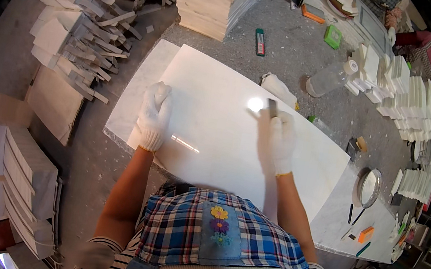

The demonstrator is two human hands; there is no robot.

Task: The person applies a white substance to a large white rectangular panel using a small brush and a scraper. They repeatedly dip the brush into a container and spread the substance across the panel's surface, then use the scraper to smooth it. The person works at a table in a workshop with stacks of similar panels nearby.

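Note:
A glossy white slab (220,102) lies tilted across a larger grey-white marbled board (150,69) in front of me. My left hand (155,114), in a white knit glove, rests at the slab's left edge with its fingers curled together; whatever may be inside them is hidden. Over the right half of the slab is my right hand (280,141), gloved too. It is closed on a small dark flat piece (272,108), blurred, which sticks up past the fingertips. A bright light spot reflects on the slab beside that piece.
Beyond the slab are a crumpled white cloth (279,90), a clear bottle (327,79) and a green-and-red case (260,42). A round clear dish (369,188) and an orange block (366,234) lie at right. Stacked strips (74,35) stand left. A co-worker (428,55) is at far right.

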